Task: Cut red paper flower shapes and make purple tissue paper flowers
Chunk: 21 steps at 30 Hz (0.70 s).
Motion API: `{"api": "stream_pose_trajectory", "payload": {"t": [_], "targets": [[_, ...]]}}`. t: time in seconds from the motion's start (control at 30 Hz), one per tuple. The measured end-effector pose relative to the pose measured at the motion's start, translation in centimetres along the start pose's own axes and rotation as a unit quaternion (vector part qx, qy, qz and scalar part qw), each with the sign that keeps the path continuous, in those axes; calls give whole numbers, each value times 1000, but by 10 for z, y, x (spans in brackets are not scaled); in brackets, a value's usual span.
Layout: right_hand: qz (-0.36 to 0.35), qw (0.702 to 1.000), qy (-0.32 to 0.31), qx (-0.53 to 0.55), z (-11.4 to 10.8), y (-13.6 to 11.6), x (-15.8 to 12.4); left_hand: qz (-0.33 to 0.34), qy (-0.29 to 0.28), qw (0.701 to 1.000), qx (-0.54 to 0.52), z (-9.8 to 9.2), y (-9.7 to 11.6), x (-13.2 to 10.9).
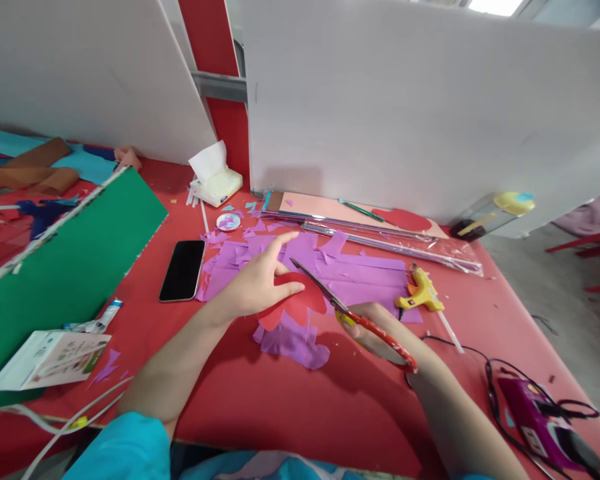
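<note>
My left hand (263,277) pinches a red paper cutout (307,297) with a scalloped edge, thumb on top and index finger stretched out. A purple crepe paper piece (295,343) hangs or lies just below the cutout; whether it is held with it I cannot tell. In my right hand (373,327) is a pair of scissors (325,287) with red handles, blades pointing up and left across the cutout's right edge. Under both hands spread purple crepe paper strips (365,277) on the red table.
A black phone (182,270) lies left, near a green board (70,273). A yellow glue gun (423,290) rests right, with a purple power strip (545,420) and cable nearer. Wrapped paper packs (395,243), a tissue pack (217,187) and a clear container (493,217) stand toward the white panel.
</note>
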State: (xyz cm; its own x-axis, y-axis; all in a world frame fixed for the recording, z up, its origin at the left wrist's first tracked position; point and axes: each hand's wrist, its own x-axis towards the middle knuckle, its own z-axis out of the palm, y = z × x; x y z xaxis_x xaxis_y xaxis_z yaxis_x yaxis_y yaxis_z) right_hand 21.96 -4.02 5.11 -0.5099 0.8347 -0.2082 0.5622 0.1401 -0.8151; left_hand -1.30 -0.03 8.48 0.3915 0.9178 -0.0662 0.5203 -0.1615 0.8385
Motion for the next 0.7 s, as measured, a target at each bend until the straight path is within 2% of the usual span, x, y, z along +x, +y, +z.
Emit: {"api": "stream_pose_trajectory", "payload": {"t": [0.13,0.3,0.4,0.53,0.7], "targets": [[7,1000,6,-25,-4,7,1,5,-5,1000,2,-1,1,-1],[-4,998,50,-32,-7,16,0,11,-6,1000,7,-1,0,-2],[-24,998,59,6,-6,16,-1,22,-11,1000,8,1,0,-2],[-51,995,36,72,0,16,-1,36,-46,998,6,7,2,-3],[-86,987,81,111,7,13,1,54,-67,996,4,15,2,-2]]}}
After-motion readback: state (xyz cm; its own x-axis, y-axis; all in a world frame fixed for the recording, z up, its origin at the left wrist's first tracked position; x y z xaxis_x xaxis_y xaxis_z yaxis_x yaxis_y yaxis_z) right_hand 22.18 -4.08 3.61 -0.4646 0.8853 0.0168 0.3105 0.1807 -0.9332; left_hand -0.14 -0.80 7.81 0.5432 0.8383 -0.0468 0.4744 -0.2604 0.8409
